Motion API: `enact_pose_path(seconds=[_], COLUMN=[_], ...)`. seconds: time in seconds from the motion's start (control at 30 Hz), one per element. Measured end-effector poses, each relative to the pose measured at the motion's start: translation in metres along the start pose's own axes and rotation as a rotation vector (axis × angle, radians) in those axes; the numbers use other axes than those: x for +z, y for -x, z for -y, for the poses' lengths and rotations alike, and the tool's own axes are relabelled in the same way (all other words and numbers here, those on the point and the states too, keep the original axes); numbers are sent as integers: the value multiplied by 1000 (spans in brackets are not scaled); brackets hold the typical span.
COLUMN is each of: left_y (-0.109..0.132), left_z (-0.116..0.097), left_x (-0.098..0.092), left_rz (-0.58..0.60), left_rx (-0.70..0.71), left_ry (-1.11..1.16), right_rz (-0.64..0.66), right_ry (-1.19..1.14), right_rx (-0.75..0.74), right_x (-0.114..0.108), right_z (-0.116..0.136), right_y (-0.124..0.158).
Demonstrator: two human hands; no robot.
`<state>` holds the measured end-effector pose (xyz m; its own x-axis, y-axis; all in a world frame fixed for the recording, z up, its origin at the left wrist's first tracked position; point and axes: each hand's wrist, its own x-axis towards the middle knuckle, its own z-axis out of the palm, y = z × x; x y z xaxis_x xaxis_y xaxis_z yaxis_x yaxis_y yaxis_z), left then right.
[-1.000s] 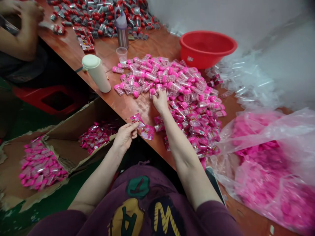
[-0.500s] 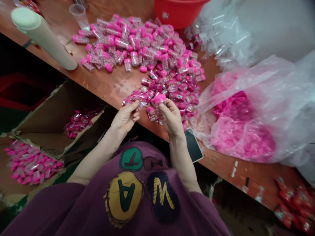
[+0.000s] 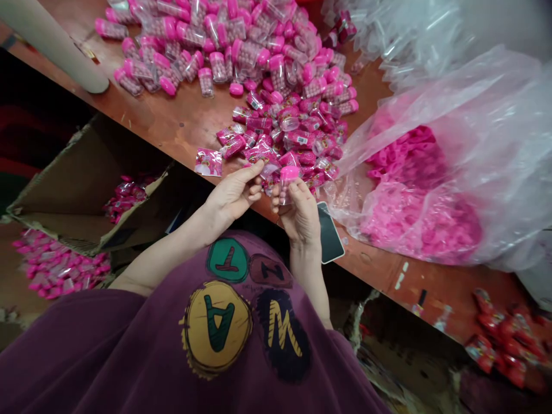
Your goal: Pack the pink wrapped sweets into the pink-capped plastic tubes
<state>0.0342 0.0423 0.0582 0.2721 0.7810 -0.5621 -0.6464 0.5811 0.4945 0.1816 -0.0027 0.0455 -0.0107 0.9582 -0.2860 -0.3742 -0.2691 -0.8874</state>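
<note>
My right hand (image 3: 301, 211) is wrapped round a small clear jar (image 3: 288, 184) with a pink lid, held upright at the table's front edge. Just to its left, my left hand (image 3: 239, 191) pinches a pink printed wrapper (image 3: 268, 168) between thumb and fingers; the wrapper partly merges with the pile behind. Beyond both hands is a heap of pink wrapped packets (image 3: 299, 138). Farther back lie many pink-lidded jars (image 3: 233, 34) of small pink balls. A flat pink wrapper (image 3: 209, 162) lies near the edge, left of the heap.
A plastic bag of pink pieces (image 3: 422, 213) stands right of the heap, with a dark phone (image 3: 330, 233) by the edge. Clear plastic pieces (image 3: 414, 40) are behind. An open carton (image 3: 81, 190) is below left. Red packets (image 3: 509, 339) lie far right, a pale post (image 3: 64, 46) far left.
The view has shifted, so the table items sit higher in the picture. My left hand has moved right, closer to the jar. A flat wrapper now shows on the table left of the heap.
</note>
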Motion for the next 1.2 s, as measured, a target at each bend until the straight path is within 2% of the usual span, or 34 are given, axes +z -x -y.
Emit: enact_pose_path(seconds=[0.17, 0.33, 0.53, 0.83, 1.0, 1.2], left_y=[3, 2, 2, 5, 3, -1], left_z=[5, 13, 16, 21, 23, 27], left_x=[4, 2, -1, -1, -7, -14], left_rz=[-46, -37, -65, -67, -107, -138], left_rx=[23, 24, 94, 107, 197, 236], left_ry=[-40, -44, -123, -185, -269, -277], right_rz=[-139, -144, -215, -200, -175, -52], right_ry=[88, 184, 184, 225, 132, -23], right_rx=[-93, -143, -200, -143, -114, -29], right_x=[2, 4, 3, 0, -1, 3], right_z=[-14, -29, -33, -38, -39, -39], right_y=[5, 6, 9, 7, 7, 10])
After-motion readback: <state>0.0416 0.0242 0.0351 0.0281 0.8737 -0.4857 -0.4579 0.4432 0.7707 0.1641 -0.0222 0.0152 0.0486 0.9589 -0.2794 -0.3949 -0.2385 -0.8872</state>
